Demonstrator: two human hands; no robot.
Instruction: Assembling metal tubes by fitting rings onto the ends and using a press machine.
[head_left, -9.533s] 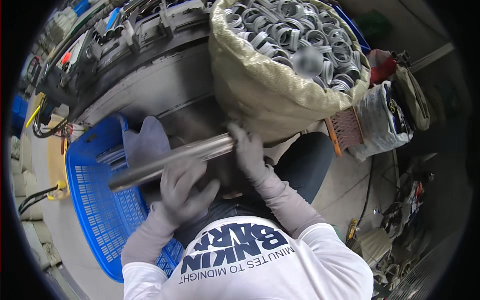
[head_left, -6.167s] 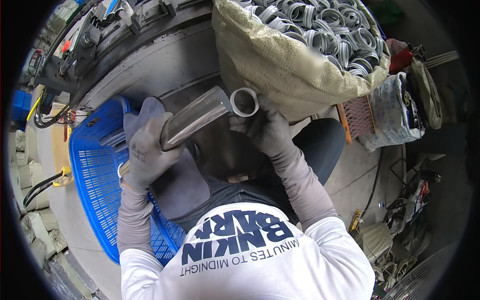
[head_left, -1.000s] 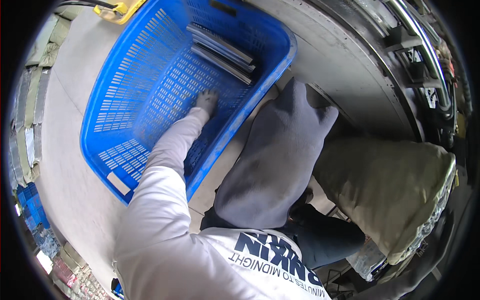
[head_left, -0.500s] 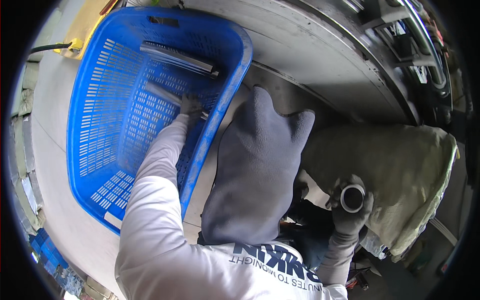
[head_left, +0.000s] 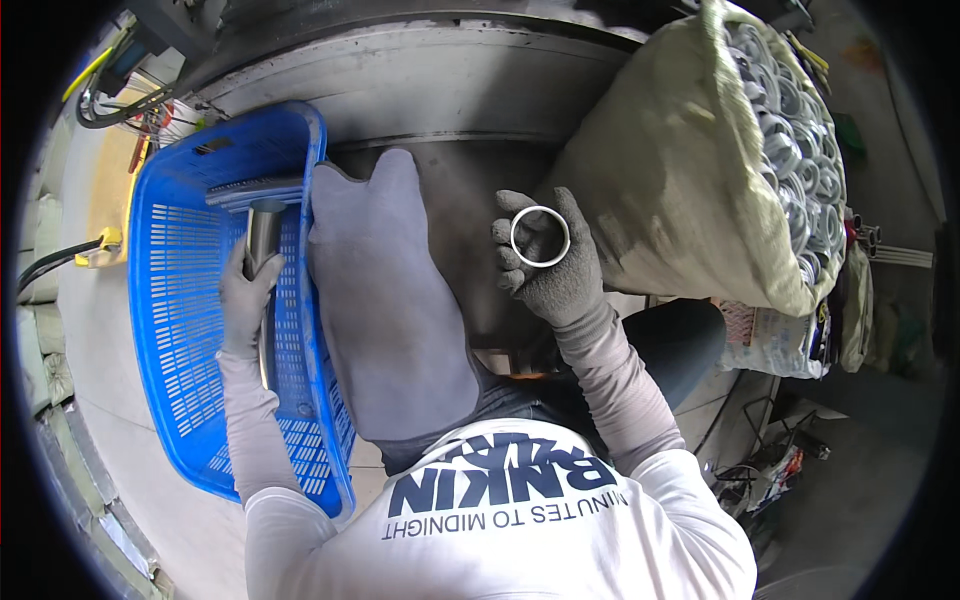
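There is one blue basket point(head_left: 180, 330), one metal tube point(head_left: 262, 235), one metal ring point(head_left: 540, 236), one grey cloth point(head_left: 385, 300), and one sack point(head_left: 680, 190) holding many rings.

Left hand point(head_left: 245, 290) gloved, arm stretched fwd & out to the left, fingers wrapped tight; right hand point(head_left: 548, 262) raised at centre, elbow bent, fingers curled.

The plastic crate point(head_left: 190, 330) stands on the floor at the person's left, with metal tubes point(head_left: 262, 232) lying in it; the left hand point(head_left: 245, 295) is inside the crate, on one tube. Just right of the crate a cloth point(head_left: 385, 300) drapes over the person's lap. The right hand point(head_left: 555, 265) holds a metal ring point(head_left: 540, 237) in front of the chest. Farther right stands a sack point(head_left: 680, 170) with rings point(head_left: 790, 150) in it
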